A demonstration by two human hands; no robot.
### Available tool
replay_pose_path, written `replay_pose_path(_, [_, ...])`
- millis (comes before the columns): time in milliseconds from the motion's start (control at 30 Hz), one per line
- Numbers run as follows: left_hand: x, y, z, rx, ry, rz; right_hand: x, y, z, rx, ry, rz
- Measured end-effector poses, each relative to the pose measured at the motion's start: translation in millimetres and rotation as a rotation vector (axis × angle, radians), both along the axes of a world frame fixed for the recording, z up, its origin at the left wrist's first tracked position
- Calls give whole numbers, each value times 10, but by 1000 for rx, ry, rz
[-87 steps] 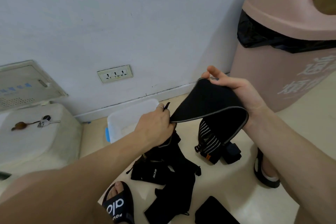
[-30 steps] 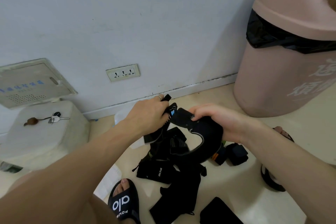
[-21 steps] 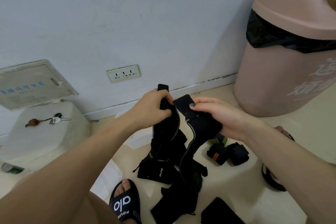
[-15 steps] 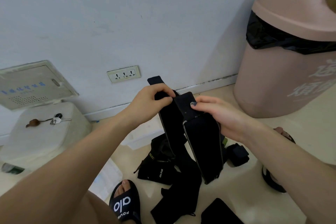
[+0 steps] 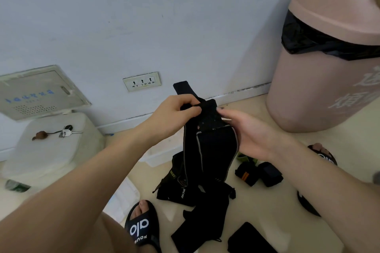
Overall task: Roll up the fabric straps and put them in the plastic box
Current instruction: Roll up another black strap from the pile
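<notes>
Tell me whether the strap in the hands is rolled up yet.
Not rolled. The strap hangs long from the left hand and right hand, which grip only its top end.

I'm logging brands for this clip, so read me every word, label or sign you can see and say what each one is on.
"alo": black slide sandal; smaller print below it is unreadable.
Pale Chinese characters: pink bin, cut off at the frame edge.
Blue characters: wall panel, too blurred.
Small white and yellow tags: black straps on the floor, too small.

1 head-worn wide-angle view, facing forward and down, close over floor [image 5: 257, 107] at wall [image 5: 144, 16] base.
</notes>
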State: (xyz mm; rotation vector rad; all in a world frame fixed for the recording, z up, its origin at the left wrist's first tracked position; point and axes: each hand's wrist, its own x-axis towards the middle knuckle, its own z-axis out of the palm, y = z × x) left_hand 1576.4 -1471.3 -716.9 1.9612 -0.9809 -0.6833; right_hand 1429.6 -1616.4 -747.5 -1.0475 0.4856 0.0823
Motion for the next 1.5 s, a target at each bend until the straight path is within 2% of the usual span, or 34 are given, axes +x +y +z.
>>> replay_pose_path(67, [9, 8, 21, -54, 31, -10, -10, -13, 14, 207, 3, 24])
replay_pose_path(167, [39, 20, 46, -143, 101, -61, -20, 15, 35, 360, -40, 69])
replay_pose_path(300, [50, 30, 72, -168, 124, -80, -46, 98, 80, 354, -102, 167])
replay_pose_path(433, [50, 39, 73, -181, 112, -99, -35, 108, 64, 342, -113, 144])
replay_pose_path(533, [64, 53, 62, -201, 139, -98, -1, 115, 7, 261, -116, 105])
replay_pose_path(733, [141, 69, 64, -107, -26, 55, 36, 61, -58, -56, -189, 54])
replay_pose_path(900, [139, 61, 45, -153, -87, 99, 14, -8, -21, -278, -226, -39])
replay_pose_path(1067, [145, 46, 52, -230, 27, 142, 40, -17, -51, -484, -211, -177])
replay_pose_path(1233, [144, 7, 41, -315, 167, 182, 52, 4, -25, -524, -248, -192])
replay_pose_path(1400, [138, -23, 31, -345, 180, 196, 120, 38, -56, -636, -225, -222])
replay_pose_path(1500, [134, -37, 32, -388, 223, 185, 149, 75, -87, -629, -221, -229])
